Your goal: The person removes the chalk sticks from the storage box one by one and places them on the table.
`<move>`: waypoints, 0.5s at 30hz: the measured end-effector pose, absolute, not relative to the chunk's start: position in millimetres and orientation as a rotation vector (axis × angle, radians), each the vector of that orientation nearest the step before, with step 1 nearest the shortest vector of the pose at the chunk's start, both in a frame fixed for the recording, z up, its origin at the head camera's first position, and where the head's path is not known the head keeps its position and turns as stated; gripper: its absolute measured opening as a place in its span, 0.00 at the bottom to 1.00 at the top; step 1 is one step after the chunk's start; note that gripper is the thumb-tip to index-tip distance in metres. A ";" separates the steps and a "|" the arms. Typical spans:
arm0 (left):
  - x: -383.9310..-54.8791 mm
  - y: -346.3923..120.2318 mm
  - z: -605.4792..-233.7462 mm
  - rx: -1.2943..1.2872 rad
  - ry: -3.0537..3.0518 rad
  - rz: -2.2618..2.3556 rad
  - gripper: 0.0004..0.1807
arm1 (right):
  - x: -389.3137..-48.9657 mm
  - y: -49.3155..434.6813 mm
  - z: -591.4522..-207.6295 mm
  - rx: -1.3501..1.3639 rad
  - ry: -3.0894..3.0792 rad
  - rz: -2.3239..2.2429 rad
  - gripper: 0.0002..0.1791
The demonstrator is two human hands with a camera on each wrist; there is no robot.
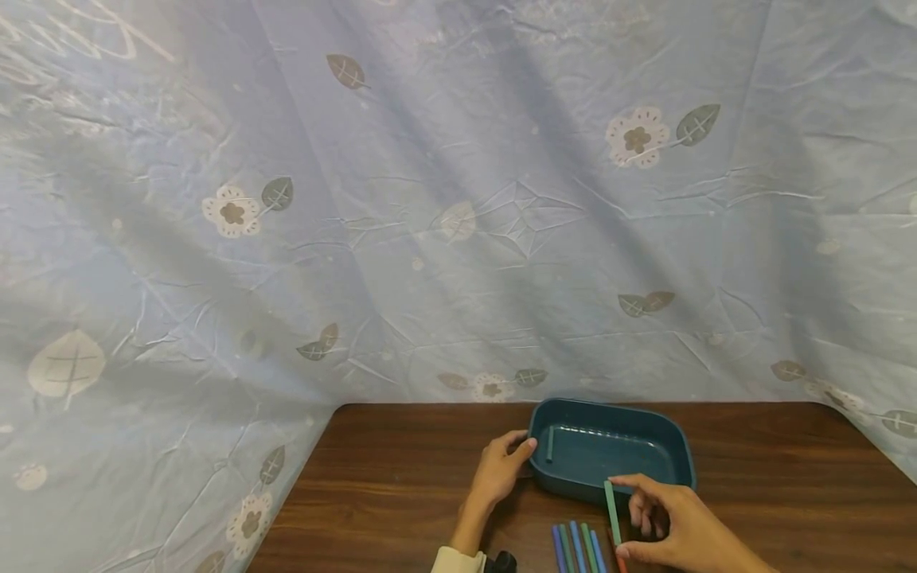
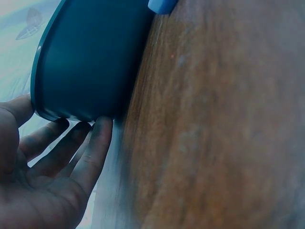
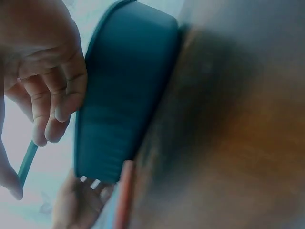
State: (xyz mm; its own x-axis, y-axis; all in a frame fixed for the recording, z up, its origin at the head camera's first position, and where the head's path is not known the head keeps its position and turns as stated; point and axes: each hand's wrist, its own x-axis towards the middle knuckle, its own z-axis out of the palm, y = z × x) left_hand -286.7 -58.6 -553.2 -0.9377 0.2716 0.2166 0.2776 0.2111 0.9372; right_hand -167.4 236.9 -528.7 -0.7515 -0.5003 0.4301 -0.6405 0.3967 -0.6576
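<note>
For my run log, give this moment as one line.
left hand: steadies teal plastic tray | right hand: pinches green stick | wooden table: coloured sticks

Brown wooden table; behind it, crumpled pale-blue cloth (flower and leaf print) as backdrop.

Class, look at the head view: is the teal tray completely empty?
No: one green stick already lies inside the teal tray near its left wall, while the right hand holds another green stick.

The left hand touches the teal tray's wall on the brown table.
</note>
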 end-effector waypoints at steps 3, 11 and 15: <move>-287.0 -59.1 -553.5 -0.554 -2.455 -1.876 0.25 | -165.9 237.7 -535.4 1.092 -2.454 1.281 0.35; -284.6 -59.8 -552.6 -0.565 -2.401 -1.970 0.24 | -163.8 246.6 -539.0 1.109 -2.521 1.297 0.33; -284.0 -59.8 -553.1 -0.568 -2.396 -1.973 0.23 | -165.2 250.8 -539.9 1.112 -2.584 1.240 0.33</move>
